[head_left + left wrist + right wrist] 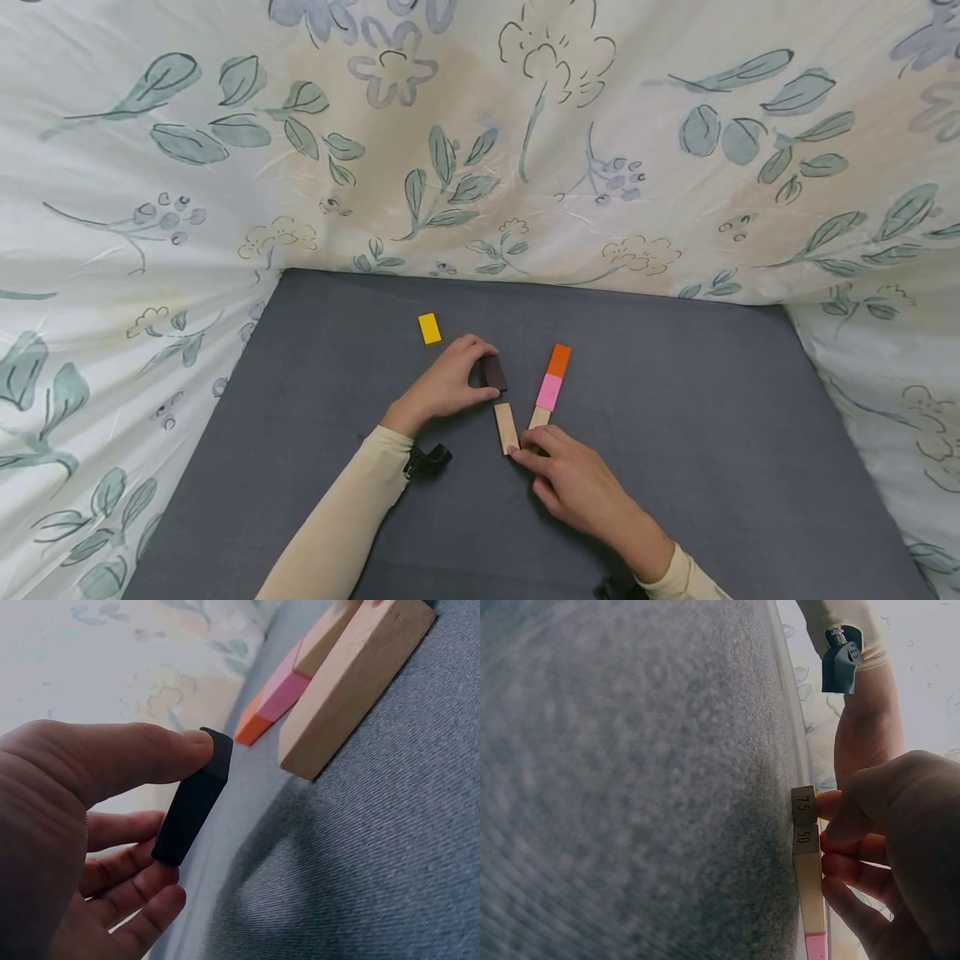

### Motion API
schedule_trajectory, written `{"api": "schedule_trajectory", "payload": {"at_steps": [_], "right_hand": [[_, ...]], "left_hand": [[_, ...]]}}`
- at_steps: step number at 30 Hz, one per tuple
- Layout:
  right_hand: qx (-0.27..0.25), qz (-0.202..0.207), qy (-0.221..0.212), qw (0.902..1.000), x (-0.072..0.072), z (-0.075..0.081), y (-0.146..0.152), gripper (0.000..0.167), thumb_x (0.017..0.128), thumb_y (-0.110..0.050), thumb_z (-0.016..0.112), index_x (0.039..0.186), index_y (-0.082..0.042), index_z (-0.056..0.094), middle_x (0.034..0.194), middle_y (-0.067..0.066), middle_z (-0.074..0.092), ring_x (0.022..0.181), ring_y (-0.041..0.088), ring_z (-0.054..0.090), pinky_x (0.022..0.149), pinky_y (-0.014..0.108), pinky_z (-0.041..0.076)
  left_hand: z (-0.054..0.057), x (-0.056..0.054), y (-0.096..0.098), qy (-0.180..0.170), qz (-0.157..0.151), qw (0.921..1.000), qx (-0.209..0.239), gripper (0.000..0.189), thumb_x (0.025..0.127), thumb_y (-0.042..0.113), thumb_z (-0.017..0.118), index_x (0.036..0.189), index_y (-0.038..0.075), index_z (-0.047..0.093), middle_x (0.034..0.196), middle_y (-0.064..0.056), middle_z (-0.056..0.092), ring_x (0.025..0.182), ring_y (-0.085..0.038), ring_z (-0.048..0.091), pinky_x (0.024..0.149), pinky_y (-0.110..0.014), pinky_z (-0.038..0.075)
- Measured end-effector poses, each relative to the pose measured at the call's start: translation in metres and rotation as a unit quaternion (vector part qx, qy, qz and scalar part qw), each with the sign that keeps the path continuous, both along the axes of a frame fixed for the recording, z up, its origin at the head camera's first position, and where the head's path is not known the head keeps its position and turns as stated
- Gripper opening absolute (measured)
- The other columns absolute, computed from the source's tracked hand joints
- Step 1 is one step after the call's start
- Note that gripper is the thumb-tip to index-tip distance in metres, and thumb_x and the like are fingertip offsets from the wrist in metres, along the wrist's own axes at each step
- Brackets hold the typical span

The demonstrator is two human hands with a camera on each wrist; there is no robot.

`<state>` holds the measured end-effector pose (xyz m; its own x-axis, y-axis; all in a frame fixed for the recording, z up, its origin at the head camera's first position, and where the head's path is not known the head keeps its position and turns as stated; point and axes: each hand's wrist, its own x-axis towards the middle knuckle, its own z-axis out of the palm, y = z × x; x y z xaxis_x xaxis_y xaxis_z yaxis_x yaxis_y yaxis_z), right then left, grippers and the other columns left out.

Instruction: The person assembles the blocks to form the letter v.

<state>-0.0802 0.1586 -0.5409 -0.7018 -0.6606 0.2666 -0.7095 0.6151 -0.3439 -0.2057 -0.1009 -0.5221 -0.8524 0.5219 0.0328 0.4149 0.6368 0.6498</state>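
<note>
My left hand (pixel 450 379) pinches a small black block (pixel 493 373) between thumb and fingertips. In the left wrist view, that black block (pixel 193 799) is tilted and held above the cloth. Just below it in the head view lies a plain wooden block (pixel 506 429). My right hand (pixel 581 483) touches this block's near end with one fingertip. Its other fingers rest at a second wooden block (pixel 540 418), partly hidden by them. A pink block (pixel 549 392) and an orange block (pixel 558 361) continue in line from that one. In the right wrist view, the wooden ends read 75 (pixel 803 804) and 50 (pixel 804 838).
A yellow block (pixel 430 329) lies alone beyond my left hand. Dark grey cloth (pixel 675 433) covers the table. A floral curtain (pixel 465 142) hangs at the back and along both sides. Black wrist gear (pixel 429 461) sits at my left cuff.
</note>
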Motion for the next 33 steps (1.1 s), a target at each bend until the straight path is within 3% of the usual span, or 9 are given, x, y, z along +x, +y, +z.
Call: {"api": "schedule_trajectory", "payload": {"at_steps": [20, 33], "right_hand": [[0.001, 0.0, -0.004, 1.0, 0.0, -0.001, 0.0, 0.05, 0.085, 0.001, 0.075, 0.132, -0.014, 0.08, 0.127, 0.0, 0.065, 0.113, 0.016, 0.06, 0.078, 0.037, 0.058], [-0.001, -0.002, -0.004, 1.0, 0.001, -0.001, -0.001, 0.051, 0.085, 0.002, 0.074, 0.133, -0.014, 0.08, 0.126, 0.001, 0.065, 0.114, 0.017, 0.06, 0.08, 0.038, 0.058]], "left_hand": [[-0.014, 0.004, 0.006, -0.007, -0.007, 0.9999, -0.007, 0.059, 0.094, 0.026, 0.089, 0.144, 0.007, 0.064, 0.137, -0.008, 0.059, 0.125, -0.024, 0.057, 0.112, -0.044, 0.048], [-0.015, 0.005, 0.008, -0.017, -0.012, 0.9996, -0.019, 0.06, 0.095, 0.027, 0.088, 0.145, 0.008, 0.063, 0.137, -0.008, 0.059, 0.124, -0.024, 0.057, 0.112, -0.043, 0.048]]}}
